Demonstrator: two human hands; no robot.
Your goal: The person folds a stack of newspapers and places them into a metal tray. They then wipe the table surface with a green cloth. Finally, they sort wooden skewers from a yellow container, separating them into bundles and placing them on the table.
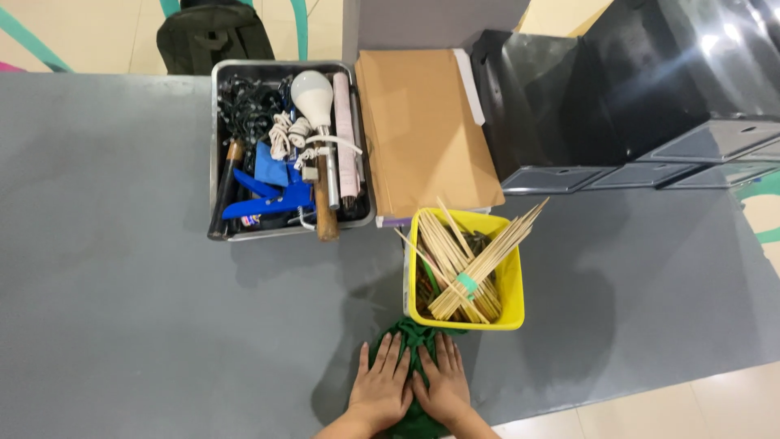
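The green cloth [413, 341], bunched at the near edge of the grey surface [106, 268] just below the yellow bin of bamboo skewers [508, 297], looks soft, light and best gathered by its folds, pressed under left hand [382, 389] and right hand [443, 384], fingers flat, unclenched.

Beyond your fingers spreads a grey tabletop [106, 244]; further off you see pale floor tiles [89, 32], a dark chair [211, 32], and glossy black cabinets [650, 89] catching light.
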